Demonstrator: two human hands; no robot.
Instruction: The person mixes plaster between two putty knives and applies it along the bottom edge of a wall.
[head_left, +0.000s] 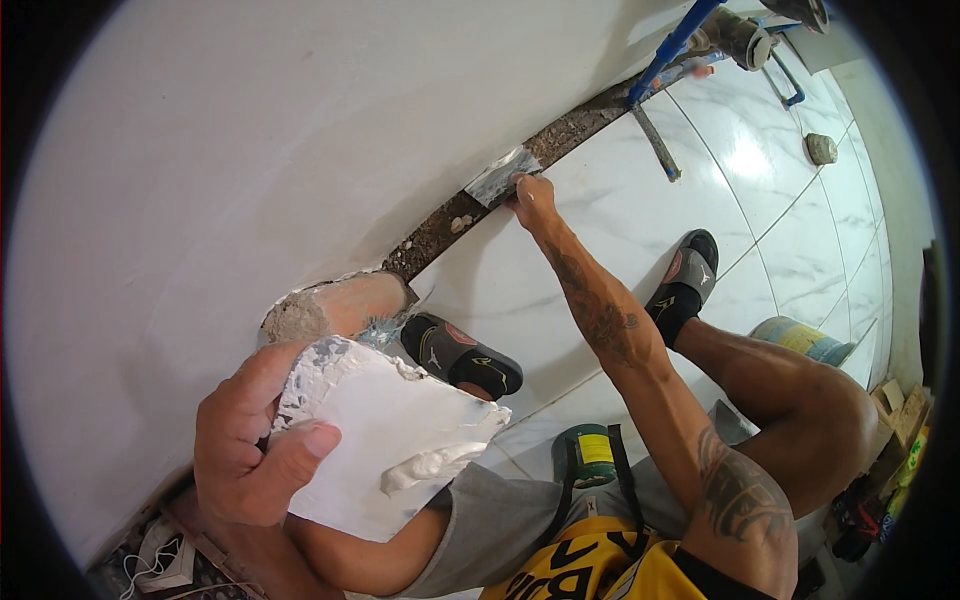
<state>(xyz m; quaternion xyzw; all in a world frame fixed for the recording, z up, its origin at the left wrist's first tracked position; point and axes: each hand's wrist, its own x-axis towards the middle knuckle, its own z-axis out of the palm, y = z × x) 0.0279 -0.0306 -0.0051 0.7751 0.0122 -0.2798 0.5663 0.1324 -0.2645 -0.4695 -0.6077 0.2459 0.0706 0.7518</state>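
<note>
My left hand [265, 435] grips a flat white board [350, 460] by its edge, thumb on top and fingers behind. A dollop of white putty [430, 466] sits near the board's right side, and more is smeared along its far edge. Farther off, my right hand [533, 200] is closed on a putty knife; its handle is mostly hidden in the fist. The wide grey blade [504, 178] lies at the foot of the white wall [250, 150], across the dark rough gap [440, 235] between wall and floor tiles. Whitish putty shows at the blade's far edge.
An orange pipe stub [355, 300] juts from the wall near my left foot. Blue pipes [672, 50] and a grey fitting [745, 42] stand at the far right. On the white tiles [600, 200] are a loose strip [656, 145], a round lump [821, 150] and a container [800, 338].
</note>
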